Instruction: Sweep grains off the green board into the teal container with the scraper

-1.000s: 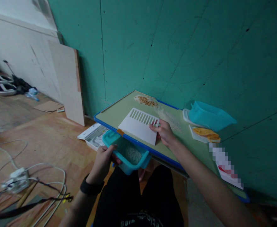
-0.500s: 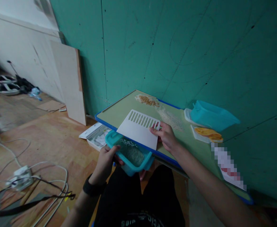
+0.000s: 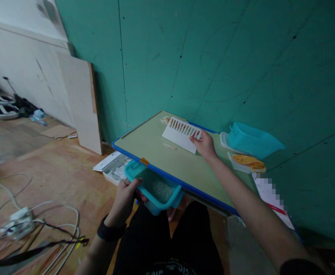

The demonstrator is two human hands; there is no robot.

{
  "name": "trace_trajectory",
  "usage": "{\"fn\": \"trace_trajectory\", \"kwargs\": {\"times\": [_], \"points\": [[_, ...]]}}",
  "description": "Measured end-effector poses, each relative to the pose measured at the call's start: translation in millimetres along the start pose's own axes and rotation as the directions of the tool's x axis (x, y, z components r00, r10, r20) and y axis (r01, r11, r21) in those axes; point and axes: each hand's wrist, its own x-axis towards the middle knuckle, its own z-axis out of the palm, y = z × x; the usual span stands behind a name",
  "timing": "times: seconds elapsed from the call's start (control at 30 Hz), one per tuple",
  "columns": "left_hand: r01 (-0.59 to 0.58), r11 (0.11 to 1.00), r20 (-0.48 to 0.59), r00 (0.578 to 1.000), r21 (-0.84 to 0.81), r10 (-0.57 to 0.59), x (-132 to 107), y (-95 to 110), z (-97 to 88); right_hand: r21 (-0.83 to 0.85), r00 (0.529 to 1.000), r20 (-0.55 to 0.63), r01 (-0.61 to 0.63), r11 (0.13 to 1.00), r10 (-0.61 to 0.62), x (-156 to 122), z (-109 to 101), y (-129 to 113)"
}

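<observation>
My left hand (image 3: 129, 191) grips the left rim of a teal plastic container (image 3: 174, 200), holding it just below the table's front edge. Pale grains (image 3: 159, 187) lie inside it. In my right hand (image 3: 204, 145) is a white slotted scraper (image 3: 180, 139), held by its right end over the middle of the table (image 3: 139, 141), its slots toward the wall. Behind the scraper, a pile of pale grains (image 3: 165, 120) shows at the far left; most of the pile is hidden. A small patch of grains (image 3: 170, 146) lies on the near side of the scraper.
On the table's right stand a tilted teal container (image 3: 253, 141), a folded yellow cloth (image 3: 249, 162) and a white sheet (image 3: 270, 198). A green wall (image 3: 161, 57) borders the back. An open white box (image 3: 114, 168) and a power strip with cables (image 3: 20, 221) lie on the floor.
My right hand has moved the scraper from the front edge back toward the grain pile. The scraper now covers much of the pile. My left hand keeps the container at the table edge.
</observation>
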Motion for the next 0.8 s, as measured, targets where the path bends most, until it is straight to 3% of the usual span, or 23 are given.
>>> {"fn": "trace_trajectory", "kwargs": {"times": [0.17,0.37,0.63,0.8], "points": [[0.000,1.000,0.011,1.000,0.006,-0.001,1.4,-0.3,-0.7,0.088,0.984,0.011,-0.176,0.980,0.176,6.3,14.6,-2.0],[0.002,1.000,0.014,1.000,-0.010,-0.001,2.0,-1.0,-1.0,0.219,0.906,0.138,-0.421,0.880,0.399,-13.1,23.1,-11.7],[0.002,0.999,0.010,1.000,-0.043,-0.002,0.3,-3.3,-0.7,0.287,0.851,0.292,-0.514,0.808,0.437,-54.8,25.2,-39.3],[-0.012,0.999,0.003,1.000,-0.049,0.012,-1.4,-4.8,-0.7,0.309,0.840,0.334,-0.527,0.792,0.428,-68.4,27.8,-47.0]]}}
